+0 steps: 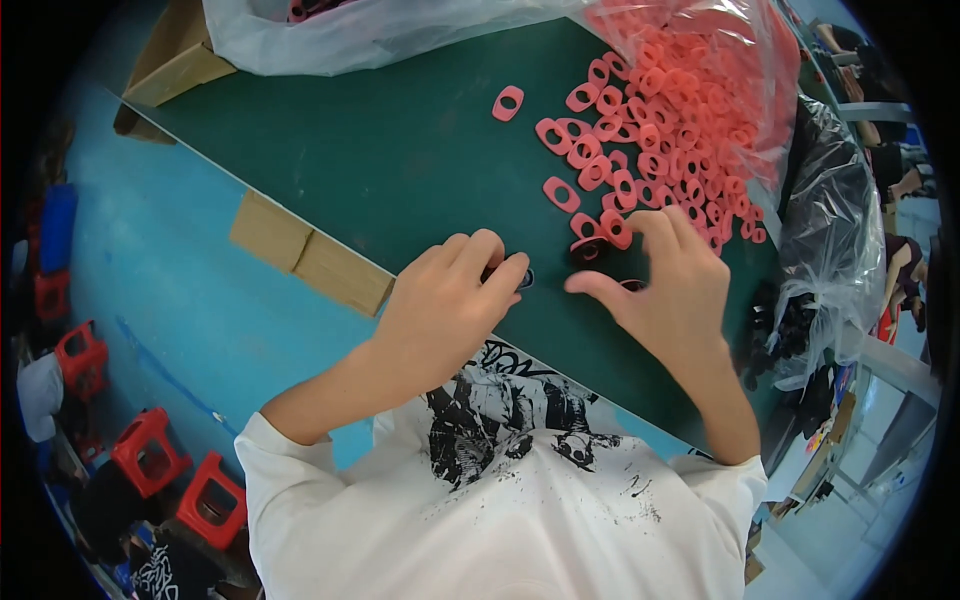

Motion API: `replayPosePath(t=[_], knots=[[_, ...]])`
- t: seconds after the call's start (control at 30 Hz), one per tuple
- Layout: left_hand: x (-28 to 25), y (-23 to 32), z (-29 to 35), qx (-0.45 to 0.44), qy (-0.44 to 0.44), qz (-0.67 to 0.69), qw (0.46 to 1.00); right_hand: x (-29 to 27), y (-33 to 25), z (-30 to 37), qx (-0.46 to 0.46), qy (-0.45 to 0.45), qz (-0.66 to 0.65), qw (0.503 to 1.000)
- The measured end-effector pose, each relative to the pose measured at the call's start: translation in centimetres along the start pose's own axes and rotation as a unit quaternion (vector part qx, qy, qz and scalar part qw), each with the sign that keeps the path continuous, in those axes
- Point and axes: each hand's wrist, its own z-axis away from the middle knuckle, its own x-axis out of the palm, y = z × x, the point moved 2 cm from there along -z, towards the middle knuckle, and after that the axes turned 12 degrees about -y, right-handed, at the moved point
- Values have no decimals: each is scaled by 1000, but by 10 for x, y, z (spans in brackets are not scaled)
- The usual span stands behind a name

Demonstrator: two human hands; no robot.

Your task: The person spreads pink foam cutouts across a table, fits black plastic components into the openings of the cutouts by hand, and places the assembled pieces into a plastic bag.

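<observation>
My left hand (pixel 450 295) is closed, its fingertips pinching a small dark part (pixel 526 279), mostly hidden by the fingers. Over the near edge of the loose pink rings, my right hand (pixel 680 275) has thumb and fingers spread apart. Its index fingertip is close to a pink oval ring (pixel 616 230); whether they touch I cannot tell. In the gap between my hands lies a black oval piece (pixel 588 250) with a pinkish rim. Another dark piece (pixel 632 285) shows partly beside the right thumb.
A big heap of pink rings (pixel 690 110) spills from a clear plastic bag onto the green table (pixel 400 140). A bag of black parts (pixel 790 320) stands at the right. Cardboard boxes (pixel 310 255) sit along the left edge. Red stools (pixel 150 450) stand on the blue floor.
</observation>
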Motion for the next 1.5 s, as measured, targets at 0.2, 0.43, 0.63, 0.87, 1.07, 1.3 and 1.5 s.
replayPosePath(t=[0.2, 0.43, 0.63, 0.87, 1.07, 1.3, 1.5], knots=[[-4, 3, 1, -4, -3, 36, 999, 4, 11, -4, -256, -36, -41, 965], [-5, 4, 1, -28, 7, 36, 999, 11, 12, -4, -231, -36, -81, 969], [0, 11, -2, -49, 23, 17, 998, 17, 7, -3, -196, 15, -67, 978], [4, 15, -5, -61, 37, -1, 997, 15, 5, 0, -204, 21, -114, 972], [4, 6, -5, -49, 44, -17, 998, 23, 2, 11, -174, 14, -148, 974], [2, 5, -8, -45, 17, 1, 999, 17, 7, 16, -212, 1, -140, 967], [-6, 11, -16, -34, -5, 16, 999, 22, -2, 23, -152, 28, -72, 985]])
